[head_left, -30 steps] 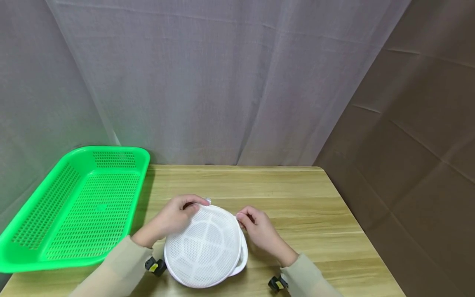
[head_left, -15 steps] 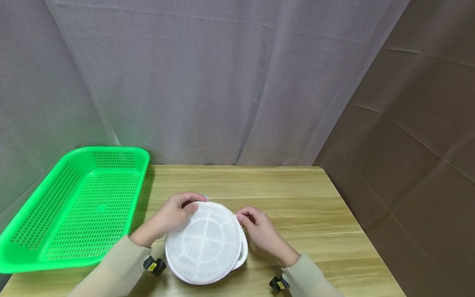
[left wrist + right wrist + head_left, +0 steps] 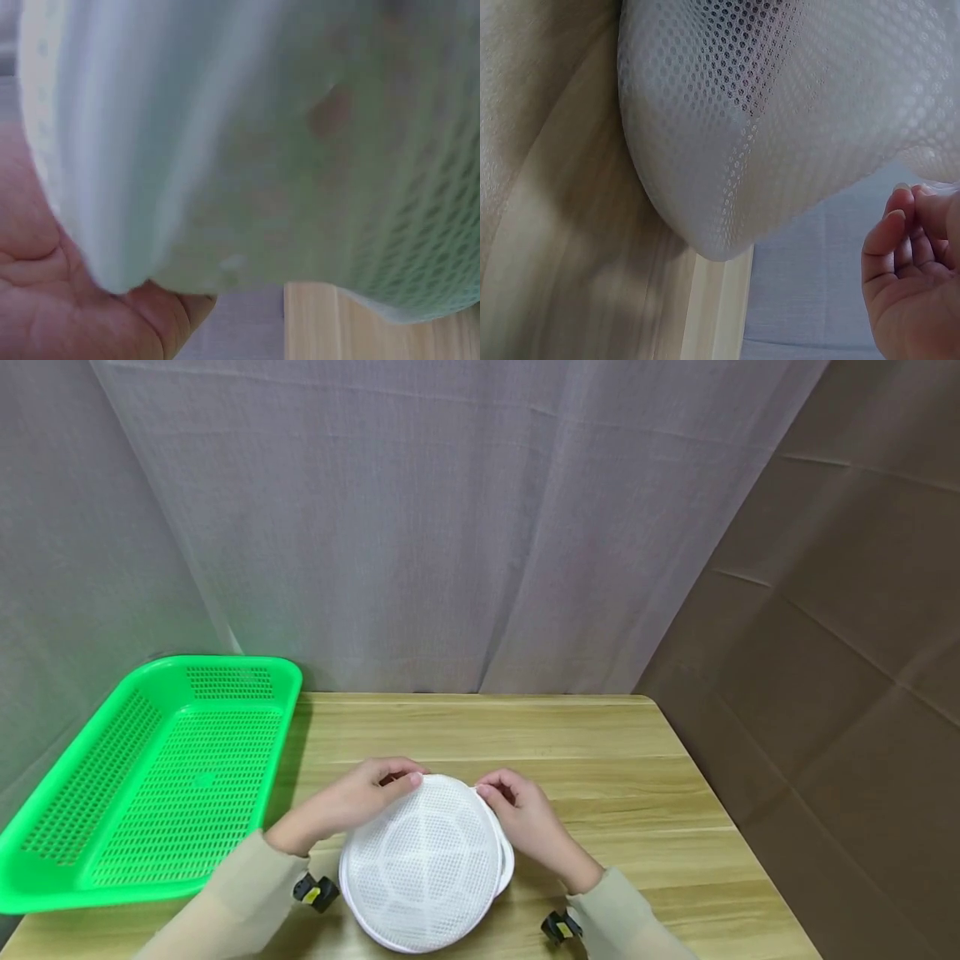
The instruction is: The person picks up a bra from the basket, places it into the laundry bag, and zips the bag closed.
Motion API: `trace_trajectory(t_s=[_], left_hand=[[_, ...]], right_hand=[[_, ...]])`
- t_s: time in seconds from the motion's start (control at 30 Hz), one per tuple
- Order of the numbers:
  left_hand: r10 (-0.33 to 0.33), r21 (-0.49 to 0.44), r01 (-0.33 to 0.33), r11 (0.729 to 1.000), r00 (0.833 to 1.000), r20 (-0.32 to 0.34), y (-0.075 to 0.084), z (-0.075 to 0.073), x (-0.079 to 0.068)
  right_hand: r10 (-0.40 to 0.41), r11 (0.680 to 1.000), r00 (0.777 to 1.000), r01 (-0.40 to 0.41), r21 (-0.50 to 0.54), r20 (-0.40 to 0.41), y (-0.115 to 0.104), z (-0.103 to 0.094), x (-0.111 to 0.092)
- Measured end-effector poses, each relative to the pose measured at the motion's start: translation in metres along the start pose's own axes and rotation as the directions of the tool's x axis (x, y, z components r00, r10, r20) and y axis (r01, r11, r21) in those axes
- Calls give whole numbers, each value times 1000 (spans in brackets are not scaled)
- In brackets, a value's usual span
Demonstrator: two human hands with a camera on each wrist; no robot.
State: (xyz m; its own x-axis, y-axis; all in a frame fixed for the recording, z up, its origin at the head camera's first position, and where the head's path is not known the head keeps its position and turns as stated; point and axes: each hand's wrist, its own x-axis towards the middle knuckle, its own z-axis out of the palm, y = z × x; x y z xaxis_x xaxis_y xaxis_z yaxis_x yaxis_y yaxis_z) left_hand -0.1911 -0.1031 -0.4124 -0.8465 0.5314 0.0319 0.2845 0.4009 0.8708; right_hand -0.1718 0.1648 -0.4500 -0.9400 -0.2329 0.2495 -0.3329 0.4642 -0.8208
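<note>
sliding a little toward 4 o'clock since half a second ago, the round white mesh bag (image 3: 423,864) now lies at 6 o'clock in the head view, just short of the front. (whether its lower rim rests on the wooden table (image 3: 540,735) or hangs over it, i cannot tell.) the left hand (image 3: 360,797) grips the rim near 12 o'clock, thumb over the mesh; the right hand (image 3: 525,814) pinches it near 1 o'clock. the step in hand looks like working along that far edge with both hands; going on would call for a steady left grip and a fine right pinch. set against the earlier frame, the left thumb sits farther toward 3 o'clock, while the right hand has barely shifted. the green basket (image 3: 283,752) stands unmoved, well apart from the bag, between its 9 and 10 o'clock.
</note>
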Motion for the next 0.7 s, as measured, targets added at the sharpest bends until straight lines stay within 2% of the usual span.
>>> trace_trajectory(t_s=[0.1,0.33,0.5,0.7], left_hand=[[20,8,-20,1000,1000,7,-3,4,2],[40,-13,-40,999,999,-23,-6,14,3],[12,-7,-12,1000,998,-56,-6,16,3],[3,-3,-3,1000,998,-66,-6,18,4]], right_hand=[[9,1000,1000,-9,14,17,-5,0,0],[1,999,998,-3,38,66,-36,-4,-5],[10,999,996,-13,42,88,-42,-6,-6],[-11,999,995,6,47,101,-38,-5,-6]])
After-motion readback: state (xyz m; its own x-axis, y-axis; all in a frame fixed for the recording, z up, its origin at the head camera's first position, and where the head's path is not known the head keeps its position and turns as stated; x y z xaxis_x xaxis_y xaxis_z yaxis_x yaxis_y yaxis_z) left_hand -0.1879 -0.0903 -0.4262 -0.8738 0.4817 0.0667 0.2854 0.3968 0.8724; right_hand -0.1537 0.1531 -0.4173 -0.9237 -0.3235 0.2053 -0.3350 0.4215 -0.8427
